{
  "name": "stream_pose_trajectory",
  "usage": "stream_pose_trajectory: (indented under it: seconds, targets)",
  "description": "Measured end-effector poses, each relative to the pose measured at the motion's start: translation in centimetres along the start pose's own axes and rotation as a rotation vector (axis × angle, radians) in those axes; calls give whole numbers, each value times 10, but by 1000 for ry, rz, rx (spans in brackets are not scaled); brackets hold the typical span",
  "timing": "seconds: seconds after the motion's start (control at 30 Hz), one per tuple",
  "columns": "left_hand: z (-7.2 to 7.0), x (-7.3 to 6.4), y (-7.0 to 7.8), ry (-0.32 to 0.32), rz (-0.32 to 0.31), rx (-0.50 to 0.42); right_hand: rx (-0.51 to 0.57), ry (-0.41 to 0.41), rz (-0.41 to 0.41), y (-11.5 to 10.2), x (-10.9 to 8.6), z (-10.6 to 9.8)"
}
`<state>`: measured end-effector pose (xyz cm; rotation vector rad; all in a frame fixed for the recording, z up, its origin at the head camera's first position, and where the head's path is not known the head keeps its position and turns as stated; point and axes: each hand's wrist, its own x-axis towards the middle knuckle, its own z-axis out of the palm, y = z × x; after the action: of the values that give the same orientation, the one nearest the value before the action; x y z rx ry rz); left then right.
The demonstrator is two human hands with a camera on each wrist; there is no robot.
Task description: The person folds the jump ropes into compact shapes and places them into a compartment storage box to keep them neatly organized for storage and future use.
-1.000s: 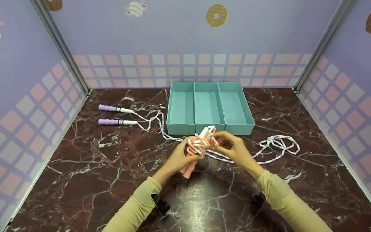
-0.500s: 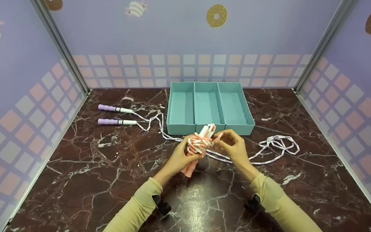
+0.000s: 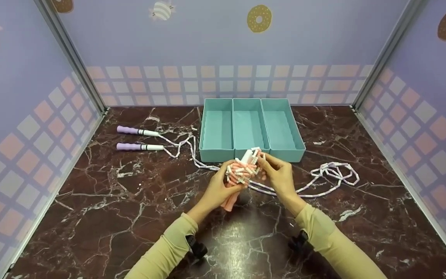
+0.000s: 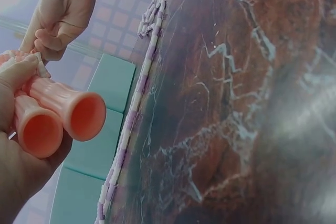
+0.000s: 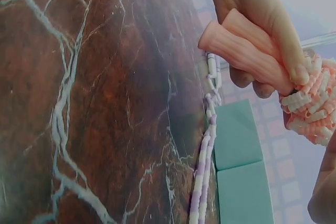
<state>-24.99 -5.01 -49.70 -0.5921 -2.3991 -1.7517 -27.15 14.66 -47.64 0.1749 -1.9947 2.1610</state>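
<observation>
A pink-and-white beaded jump rope [image 3: 241, 173] is held up in front of the box, its cord wound in a bundle around its two handles. My left hand [image 3: 216, 192] grips the bundle from the left, thumb across the beads. The pink handle ends [image 4: 84, 116] point back toward me in the left wrist view. My right hand [image 3: 283, 179] is at the bundle's upper right, thumb and fingers pinching the beaded cord close to the white handle tips [image 3: 247, 156]. In the right wrist view only part of the right hand [image 5: 323, 192] shows, beside the wound beads [image 5: 310, 111].
A teal box [image 3: 252, 154] with three compartments stands behind the hands. A purple-and-white jump rope [image 3: 329, 192] lies across the marble-patterned table [image 3: 130, 232], its purple handles [image 3: 130, 147] at the left and a looped heap of cord at the right. Patterned walls enclose the table.
My right hand drew the cord's end slightly out to the right, then brought it back in against the bundle near the handle tips. The left hand keeps its grip, almost in place.
</observation>
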Motion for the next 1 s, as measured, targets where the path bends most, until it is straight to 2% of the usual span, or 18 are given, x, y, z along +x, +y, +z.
stream_pose_trajectory:
  seconds: [0.13, 0.23, 0.3, 0.4, 0.5, 0.7, 1.0]
  targets:
    - [1, 0, 0, -4, 1, 5, -33, -57, -43, 0, -2, -1]
    - [2, 0, -1, 2, 8, 24, -110, -90, -89, 0, -4, -1]
    - [3, 0, -2, 19, 19, 46, -174, -97, -110, -2, -6, 1]
    - [6, 0, -2, 56, 45, 91, -233, -102, -99, -5, -10, 4]
    - [9, -1, 0, 100, 81, 161, -276, -73, -84, -7, -13, 8]
    - [15, -3, 3, 152, 139, 284, -363, 55, -116, -4, -14, 15]
    - [14, -3, 3, 145, 132, 303, -352, 77, -129, -4, -13, 13]
